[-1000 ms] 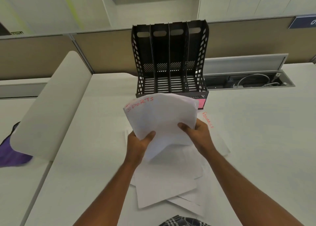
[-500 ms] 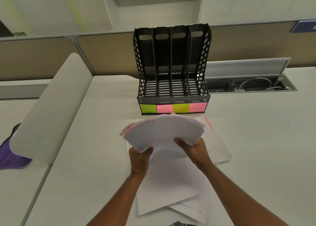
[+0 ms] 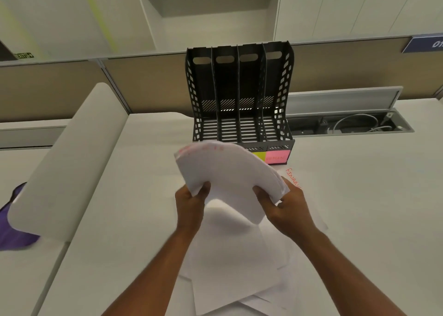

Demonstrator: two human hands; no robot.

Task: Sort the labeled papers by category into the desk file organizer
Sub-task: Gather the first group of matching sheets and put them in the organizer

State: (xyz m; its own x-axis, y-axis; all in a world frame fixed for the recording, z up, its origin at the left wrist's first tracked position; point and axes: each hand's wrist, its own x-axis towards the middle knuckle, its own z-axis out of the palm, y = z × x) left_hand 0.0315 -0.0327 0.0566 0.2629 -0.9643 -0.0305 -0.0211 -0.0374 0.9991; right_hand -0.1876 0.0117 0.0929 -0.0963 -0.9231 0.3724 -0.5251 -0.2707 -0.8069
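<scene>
A white desk (image 3: pixel 359 208) fills the lower part of the view, backed by a tan partition wall (image 3: pixel 148 83) with pale cabinets (image 3: pixel 335 6) above it. A rounded white divider panel (image 3: pixel 64 162) is seen slanting along the desk's left edge, and something purple (image 3: pixel 14 232) shows beyond it. To the right, one recessed cable tray (image 3: pixel 347 124) is set into the desk with its lid raised and a few cables visible inside. One black file organizer (image 3: pixel 239 95) stands upright at the back centre of the desk; four slots are counted in it, all shown without papers. Two coloured sticky labels can be made out on its front lip, one yellow (image 3: pixel 259 155) and one pink (image 3: pixel 276 157); the rest of the lip is hidden behind paper. A bundle of white papers (image 3: pixel 230 179) is held up just in front of the organizer, bowed into an arch, with faint red writing at its top edge that cannot be read. The left hand (image 3: pixel 191 203) is closed on the bundle's lower left edge, thumb on top. The right hand (image 3: pixel 285 208) is closed on the lower right edge in the same way. More loose sheets (image 3: pixel 235 272) lie overlapping on the desk beneath the arms; their number cannot be counted. One sheet (image 3: pixel 296 179) marked with red lettering beginning "FINAN" lies just right of the bundle.
</scene>
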